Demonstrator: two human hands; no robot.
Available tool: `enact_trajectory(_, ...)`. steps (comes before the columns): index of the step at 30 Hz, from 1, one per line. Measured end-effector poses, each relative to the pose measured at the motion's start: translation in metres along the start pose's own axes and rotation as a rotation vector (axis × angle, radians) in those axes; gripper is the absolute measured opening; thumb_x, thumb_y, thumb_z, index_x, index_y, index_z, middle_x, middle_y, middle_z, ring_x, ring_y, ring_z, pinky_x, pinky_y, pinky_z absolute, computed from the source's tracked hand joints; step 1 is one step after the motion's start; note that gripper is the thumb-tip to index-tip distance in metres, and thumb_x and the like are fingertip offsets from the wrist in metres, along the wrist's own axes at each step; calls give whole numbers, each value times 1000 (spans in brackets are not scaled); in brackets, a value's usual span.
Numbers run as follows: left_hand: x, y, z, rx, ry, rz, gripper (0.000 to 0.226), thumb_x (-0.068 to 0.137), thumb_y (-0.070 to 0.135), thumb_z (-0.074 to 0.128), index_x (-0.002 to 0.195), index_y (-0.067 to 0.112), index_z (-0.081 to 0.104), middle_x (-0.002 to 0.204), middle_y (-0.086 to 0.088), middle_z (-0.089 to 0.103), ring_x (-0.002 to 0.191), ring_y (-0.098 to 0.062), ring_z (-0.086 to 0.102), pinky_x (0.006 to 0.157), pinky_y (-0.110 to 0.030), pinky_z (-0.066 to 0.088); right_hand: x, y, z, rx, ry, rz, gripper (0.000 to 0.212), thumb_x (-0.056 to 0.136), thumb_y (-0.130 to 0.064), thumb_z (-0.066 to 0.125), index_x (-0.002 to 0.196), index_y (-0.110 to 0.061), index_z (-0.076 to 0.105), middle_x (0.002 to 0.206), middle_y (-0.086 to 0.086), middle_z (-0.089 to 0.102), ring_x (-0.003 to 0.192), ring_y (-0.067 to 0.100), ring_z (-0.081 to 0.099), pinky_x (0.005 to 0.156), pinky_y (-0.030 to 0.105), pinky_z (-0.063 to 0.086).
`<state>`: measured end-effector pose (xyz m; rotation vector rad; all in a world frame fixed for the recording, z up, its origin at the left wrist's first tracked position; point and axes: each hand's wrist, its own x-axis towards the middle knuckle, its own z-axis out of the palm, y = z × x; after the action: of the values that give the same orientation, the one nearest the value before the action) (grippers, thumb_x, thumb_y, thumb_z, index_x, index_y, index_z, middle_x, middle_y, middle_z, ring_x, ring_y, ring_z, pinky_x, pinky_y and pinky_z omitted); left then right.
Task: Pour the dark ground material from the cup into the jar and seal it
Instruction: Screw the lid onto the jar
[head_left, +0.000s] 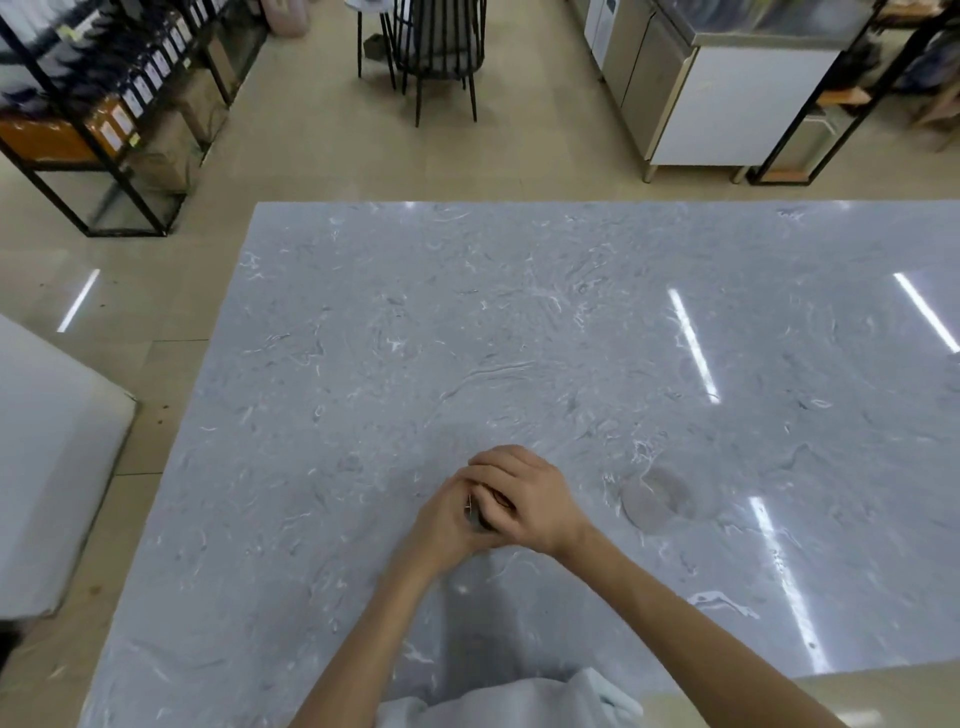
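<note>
My two hands meet over the grey marble table (571, 322), a little in front of my body. Between them is a small jar (475, 517); only a dark sliver of it with a glint of metal shows. My left hand (441, 527) wraps the jar's side from the left. My right hand (527, 496) lies over its top with the fingers curled down. Whatever is under that palm is hidden, so I cannot tell if there is a lid. A clear, nearly see-through cup (657, 499) stands on the table just right of my right wrist, apart from both hands.
The table's left edge runs diagonally past my left arm, with beige floor beyond it. A white rounded unit (47, 467) sits at the left. Black shelving (104, 119), a black chair (431, 52) and a steel counter (727, 93) stand beyond the far edge.
</note>
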<state>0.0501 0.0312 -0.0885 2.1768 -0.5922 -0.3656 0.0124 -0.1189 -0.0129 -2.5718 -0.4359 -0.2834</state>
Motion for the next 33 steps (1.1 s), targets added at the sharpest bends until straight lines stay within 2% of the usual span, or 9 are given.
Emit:
enact_trajectory(4,1,-1,7,-45,53,-69,45,77,57,52,119,41,53,112,22,57,108,-2,60,87,-13,43,2,-25,25,-134,300,360,23,91,-20,51,97,-14,73,101,0,72,90,22,66,76,30,54)
enact_trajectory(8,4,7,2,-172,31,-42,32,85,52,53,117,57,49,123,26,59,117,-3,59,99,-32,51,7,-40,26,-210,172,607,40,98,-36,42,124,-13,62,122,5,66,103,32,64,82,40,55)
enact_trajectory(11,11,11,-4,-220,-101,48,38,81,43,64,119,45,59,116,16,68,107,-3,64,91,-39,56,0,-18,8,-193,-113,283,55,98,-54,38,142,-22,47,144,-1,52,137,32,41,115,47,33)
enact_trajectory(15,10,7,-14,-152,-148,96,49,70,36,79,113,49,61,114,25,68,104,5,65,84,-21,55,-2,22,3,-62,-65,-299,23,98,-28,57,114,-19,70,125,-2,66,123,21,57,102,37,45)
enact_trajectory(19,-5,28,8,-341,142,-181,51,79,33,64,129,24,57,119,17,64,103,9,61,86,-14,51,5,-1,35,-243,302,117,9,91,-21,61,90,-19,70,104,-3,70,101,23,65,79,37,50)
enact_trajectory(24,-14,36,10,-508,174,-208,21,94,45,48,110,39,61,96,36,67,94,10,64,87,-15,53,13,-45,45,-321,154,665,38,87,-44,48,115,-21,63,124,6,59,113,31,55,87,46,43)
enact_trajectory(28,11,19,-25,-115,-201,124,46,86,29,71,125,6,65,124,-8,69,115,-16,63,99,-30,48,-7,-15,12,-309,-56,82,39,94,-48,52,125,-26,60,135,0,58,133,29,46,115,54,22)
enact_trajectory(30,19,7,-33,27,-253,204,58,76,23,84,128,7,63,127,-2,64,117,-9,60,104,-23,44,-15,10,2,-152,-140,-302,24,94,-23,61,117,-18,66,134,1,60,136,24,45,117,46,27)
enact_trajectory(33,5,21,-24,-229,-97,142,49,73,21,76,119,31,64,114,19,68,106,3,64,90,-12,47,-25,16,15,-93,-1,-279,21,89,-9,58,106,-12,70,133,7,61,134,28,48,110,46,37)
